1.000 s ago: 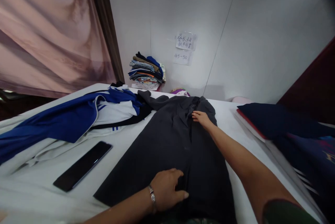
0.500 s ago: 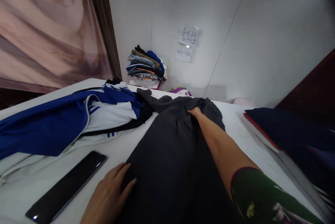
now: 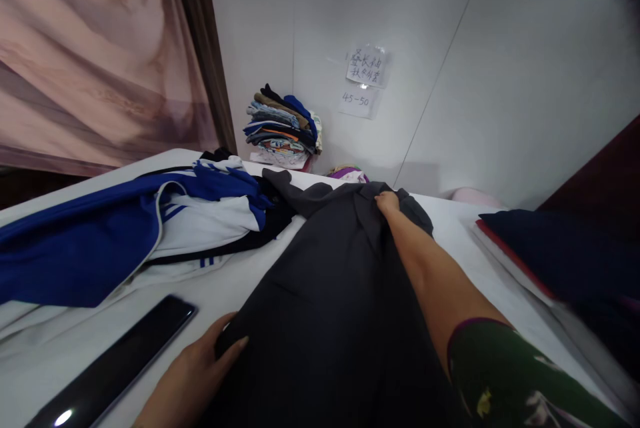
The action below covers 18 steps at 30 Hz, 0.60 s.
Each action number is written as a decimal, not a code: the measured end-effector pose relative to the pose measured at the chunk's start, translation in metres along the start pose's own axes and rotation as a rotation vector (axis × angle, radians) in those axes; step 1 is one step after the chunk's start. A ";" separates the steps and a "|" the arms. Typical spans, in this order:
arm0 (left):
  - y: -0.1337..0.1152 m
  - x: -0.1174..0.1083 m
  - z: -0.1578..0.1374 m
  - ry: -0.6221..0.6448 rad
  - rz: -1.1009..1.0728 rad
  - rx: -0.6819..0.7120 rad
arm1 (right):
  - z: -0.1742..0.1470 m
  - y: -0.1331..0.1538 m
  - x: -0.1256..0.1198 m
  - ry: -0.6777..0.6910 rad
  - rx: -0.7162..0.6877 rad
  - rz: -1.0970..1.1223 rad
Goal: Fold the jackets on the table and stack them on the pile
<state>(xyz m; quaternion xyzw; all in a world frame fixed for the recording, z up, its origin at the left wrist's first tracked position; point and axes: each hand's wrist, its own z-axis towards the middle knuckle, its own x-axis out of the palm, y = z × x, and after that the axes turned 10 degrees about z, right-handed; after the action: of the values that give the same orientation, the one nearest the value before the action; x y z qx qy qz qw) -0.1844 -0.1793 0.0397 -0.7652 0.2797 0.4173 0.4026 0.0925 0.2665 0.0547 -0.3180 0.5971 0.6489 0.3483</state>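
A dark grey jacket [image 3: 320,288] lies lengthwise before me on the white table, with one sleeve stretching toward the far left. At its near left edge is my left hand [image 3: 200,355], thumb on top and the fingers partly hidden under the cloth, holding the edge. My right hand [image 3: 388,202] reaches to the jacket's far end and pinches the fabric there. Close to my left hand lies a black smartphone [image 3: 115,361].
Blue and white jackets [image 3: 100,235] are heaped on the left. A stack of folded clothes [image 3: 283,128] stands by the back wall, under handwritten paper signs [image 3: 367,67]. Dark folded clothing [image 3: 565,248] is on the right. A pink curtain [image 3: 100,48] hangs at left.
My right hand has moved slightly right and farther away, and the jacket's upper part looks smoother. My left hand has shifted a little left, its fingers now partly under the edge.
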 end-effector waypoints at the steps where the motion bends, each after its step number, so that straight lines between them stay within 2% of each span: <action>1: -0.001 -0.002 0.002 0.015 -0.025 0.008 | 0.004 -0.001 -0.005 -0.005 0.041 0.013; 4: -0.002 -0.005 0.006 0.035 -0.040 0.023 | 0.005 -0.008 -0.010 -0.001 0.152 0.047; 7: 0.000 -0.004 0.006 0.045 -0.007 0.030 | -0.006 -0.015 -0.003 0.026 0.195 0.090; 11: 0.006 -0.006 0.000 0.021 -0.013 0.017 | -0.022 -0.019 0.004 0.092 0.172 0.188; 18: 0.010 -0.014 -0.010 -0.001 -0.173 0.001 | -0.069 -0.016 -0.002 0.254 0.144 0.354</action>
<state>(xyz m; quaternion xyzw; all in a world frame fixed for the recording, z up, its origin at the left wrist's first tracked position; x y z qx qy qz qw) -0.1948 -0.1919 0.0511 -0.7863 0.2123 0.3811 0.4375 0.1068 0.1984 0.0413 -0.2619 0.7272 0.6104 0.1729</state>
